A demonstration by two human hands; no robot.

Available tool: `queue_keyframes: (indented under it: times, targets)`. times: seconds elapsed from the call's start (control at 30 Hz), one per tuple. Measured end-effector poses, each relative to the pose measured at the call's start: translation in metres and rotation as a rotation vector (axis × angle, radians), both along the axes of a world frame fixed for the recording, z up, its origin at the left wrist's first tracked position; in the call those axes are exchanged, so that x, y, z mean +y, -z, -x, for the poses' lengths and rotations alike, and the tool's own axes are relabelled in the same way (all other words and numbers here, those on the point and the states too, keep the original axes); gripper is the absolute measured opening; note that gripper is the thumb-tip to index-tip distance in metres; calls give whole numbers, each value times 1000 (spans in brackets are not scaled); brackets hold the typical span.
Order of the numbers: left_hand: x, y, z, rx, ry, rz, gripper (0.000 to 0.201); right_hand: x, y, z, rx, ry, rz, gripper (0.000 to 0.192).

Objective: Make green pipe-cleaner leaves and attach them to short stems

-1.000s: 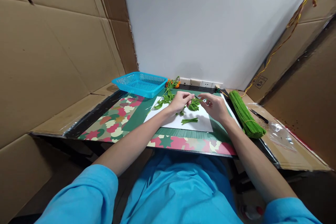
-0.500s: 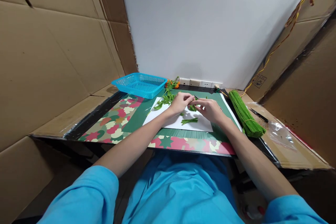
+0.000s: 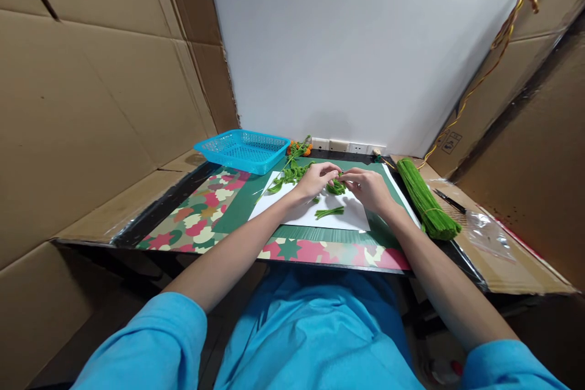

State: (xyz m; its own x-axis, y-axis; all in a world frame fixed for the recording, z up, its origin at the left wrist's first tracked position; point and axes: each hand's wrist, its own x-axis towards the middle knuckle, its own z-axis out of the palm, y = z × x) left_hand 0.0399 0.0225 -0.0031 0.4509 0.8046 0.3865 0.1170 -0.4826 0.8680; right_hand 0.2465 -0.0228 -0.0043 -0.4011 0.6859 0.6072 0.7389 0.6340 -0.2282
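My left hand (image 3: 319,180) and my right hand (image 3: 366,185) meet fingertip to fingertip above a sheet of white paper (image 3: 297,214). Both are closed in a pinch on a small piece of green pipe cleaner, mostly hidden by the fingers. Just below them lies a small pile of curled green pipe cleaner pieces (image 3: 337,189). Nearer to me, a few short straight pipe cleaner lengths (image 3: 329,212) rest on the paper. Looped green pipe cleaner leaves (image 3: 289,175) are heaped left of my left hand.
A blue plastic basket (image 3: 249,155) stands at the back left, beside orange flowers (image 3: 300,148). On the right lie a banded bundle of long green pipe cleaners (image 3: 427,198), a black-handled tool (image 3: 450,201) and a clear plastic bag (image 3: 491,234). Sockets (image 3: 339,145) line the wall.
My fingers have shifted slightly, with the right hand's fingers drawn closer together. A dark tip that showed between the hands is no longer visible, and more of the curled pile shows.
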Motion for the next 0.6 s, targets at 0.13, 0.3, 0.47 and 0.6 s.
queue_keyframes:
  times: [0.13, 0.3, 0.47, 0.6]
  targets:
    - [-1, 1, 0, 23, 123, -23, 40, 0, -2, -4, 10, 72, -30, 34]
    - [-4, 0, -1, 51, 211, -44, 52, -1, -3, -5, 12, 100, -20, 36]
    - [-6, -2, -1, 18, 198, -11, 62, -2, -2, 0, 43, -2, 81, 35]
    - [-4, -2, -1, -16, 186, 35, 69, -1, -1, 1, 107, -53, 95, 32]
